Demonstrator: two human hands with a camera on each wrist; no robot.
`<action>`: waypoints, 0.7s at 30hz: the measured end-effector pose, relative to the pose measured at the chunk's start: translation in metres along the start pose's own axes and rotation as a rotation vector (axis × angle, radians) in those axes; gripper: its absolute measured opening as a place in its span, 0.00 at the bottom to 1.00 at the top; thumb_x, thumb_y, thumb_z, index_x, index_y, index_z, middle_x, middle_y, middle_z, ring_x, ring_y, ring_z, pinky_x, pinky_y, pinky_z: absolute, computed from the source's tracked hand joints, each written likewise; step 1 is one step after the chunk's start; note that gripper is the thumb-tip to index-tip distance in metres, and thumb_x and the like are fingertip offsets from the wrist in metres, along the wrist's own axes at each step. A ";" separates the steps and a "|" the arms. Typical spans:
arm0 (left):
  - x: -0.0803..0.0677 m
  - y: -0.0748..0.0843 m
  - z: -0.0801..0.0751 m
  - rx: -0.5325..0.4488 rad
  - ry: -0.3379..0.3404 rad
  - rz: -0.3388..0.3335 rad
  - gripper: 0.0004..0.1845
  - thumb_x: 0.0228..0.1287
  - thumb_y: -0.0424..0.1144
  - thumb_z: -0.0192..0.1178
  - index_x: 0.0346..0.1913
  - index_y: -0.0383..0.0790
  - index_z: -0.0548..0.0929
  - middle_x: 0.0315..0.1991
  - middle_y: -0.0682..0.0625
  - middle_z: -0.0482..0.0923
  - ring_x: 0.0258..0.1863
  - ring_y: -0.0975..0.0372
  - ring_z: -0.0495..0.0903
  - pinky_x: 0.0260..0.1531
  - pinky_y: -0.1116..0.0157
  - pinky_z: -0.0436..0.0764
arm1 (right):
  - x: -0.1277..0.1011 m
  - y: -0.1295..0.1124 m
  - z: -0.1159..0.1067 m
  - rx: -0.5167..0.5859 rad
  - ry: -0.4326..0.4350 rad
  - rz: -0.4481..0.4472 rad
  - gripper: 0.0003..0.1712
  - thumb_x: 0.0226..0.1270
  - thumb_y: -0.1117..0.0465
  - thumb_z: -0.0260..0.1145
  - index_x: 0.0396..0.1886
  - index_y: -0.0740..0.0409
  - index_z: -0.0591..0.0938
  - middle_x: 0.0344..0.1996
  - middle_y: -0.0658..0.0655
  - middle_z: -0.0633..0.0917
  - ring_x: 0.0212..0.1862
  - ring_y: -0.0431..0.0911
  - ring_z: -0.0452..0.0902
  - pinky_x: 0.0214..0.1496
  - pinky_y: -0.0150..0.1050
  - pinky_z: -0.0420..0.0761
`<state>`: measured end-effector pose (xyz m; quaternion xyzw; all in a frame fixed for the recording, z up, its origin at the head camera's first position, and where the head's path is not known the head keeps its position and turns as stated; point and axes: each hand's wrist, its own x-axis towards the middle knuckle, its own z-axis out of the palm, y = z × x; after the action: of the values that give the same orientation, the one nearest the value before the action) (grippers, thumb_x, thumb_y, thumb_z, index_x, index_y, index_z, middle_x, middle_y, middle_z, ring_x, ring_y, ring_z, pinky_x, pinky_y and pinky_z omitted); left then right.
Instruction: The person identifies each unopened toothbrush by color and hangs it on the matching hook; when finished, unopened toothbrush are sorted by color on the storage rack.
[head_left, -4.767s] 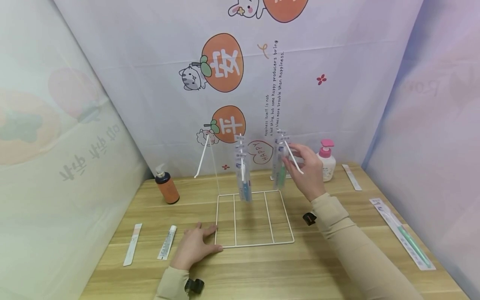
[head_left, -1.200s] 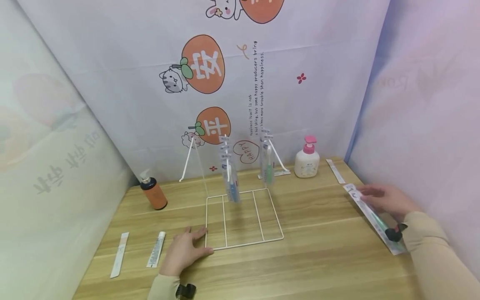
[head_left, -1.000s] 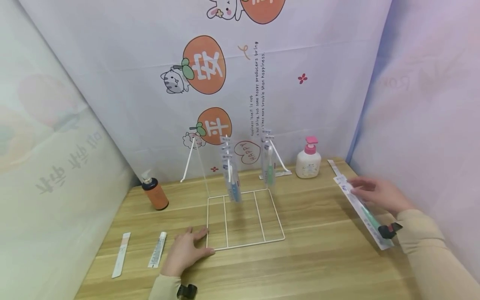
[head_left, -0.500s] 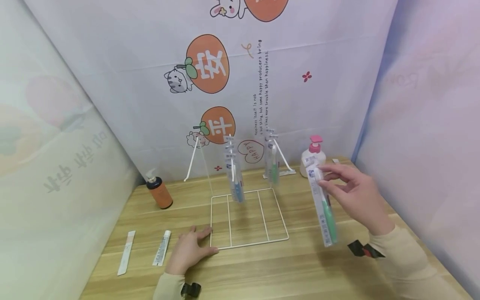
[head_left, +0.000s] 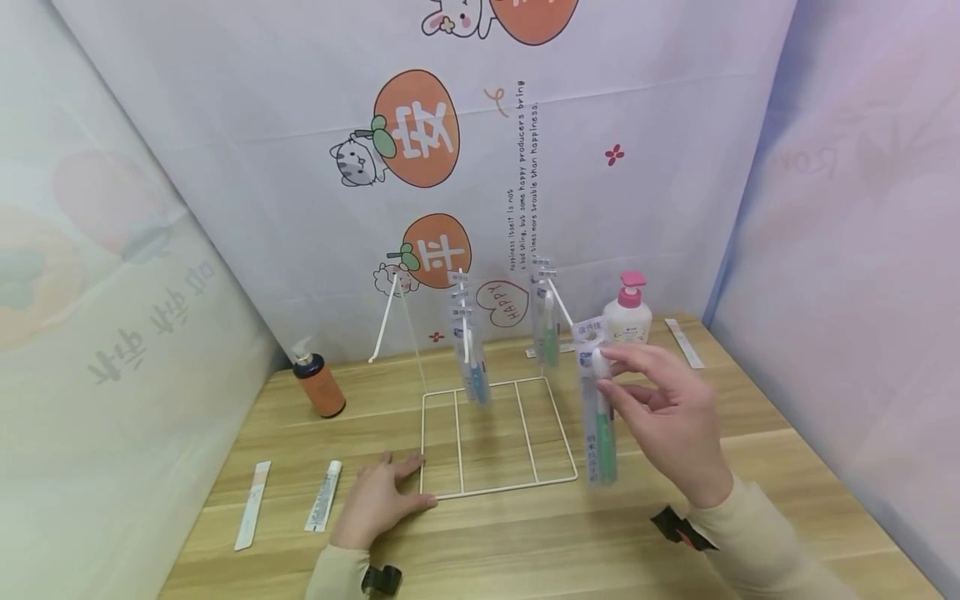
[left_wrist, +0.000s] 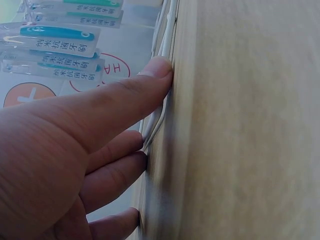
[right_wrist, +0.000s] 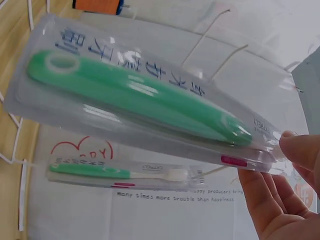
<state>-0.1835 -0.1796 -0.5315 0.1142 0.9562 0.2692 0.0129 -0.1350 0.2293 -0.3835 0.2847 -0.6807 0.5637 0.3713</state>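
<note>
Hanging upright from the right hand [head_left: 671, 417], toothbrush pack [head_left: 597, 408] handle-down.

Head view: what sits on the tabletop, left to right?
Flat white-and-pink sachet → small white tube → left hand → white wire rack base → right hand holding green packaged toothbrush → narrow white strip.

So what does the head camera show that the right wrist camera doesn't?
Only the head view shows the left hand resting on the table against the white wire rack, plus the orange bottle and pink-capped bottle. Only the right wrist view shows the packet's printed lettering up close. Both show the right hand pinching the packaged green toothbrush.
</note>
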 end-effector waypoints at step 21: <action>0.000 0.000 -0.001 0.012 -0.004 0.011 0.40 0.52 0.61 0.83 0.66 0.45 0.89 0.68 0.37 0.82 0.74 0.32 0.70 0.69 0.22 0.59 | 0.017 0.057 0.039 -0.222 0.070 -0.007 0.22 0.61 0.82 0.77 0.55 0.70 0.87 0.53 0.65 0.87 0.52 0.53 0.86 0.48 0.34 0.88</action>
<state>-0.1837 -0.1798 -0.5309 0.1201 0.9571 0.2633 0.0124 -0.1977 0.2029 -0.4044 0.2245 -0.7246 0.4932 0.4258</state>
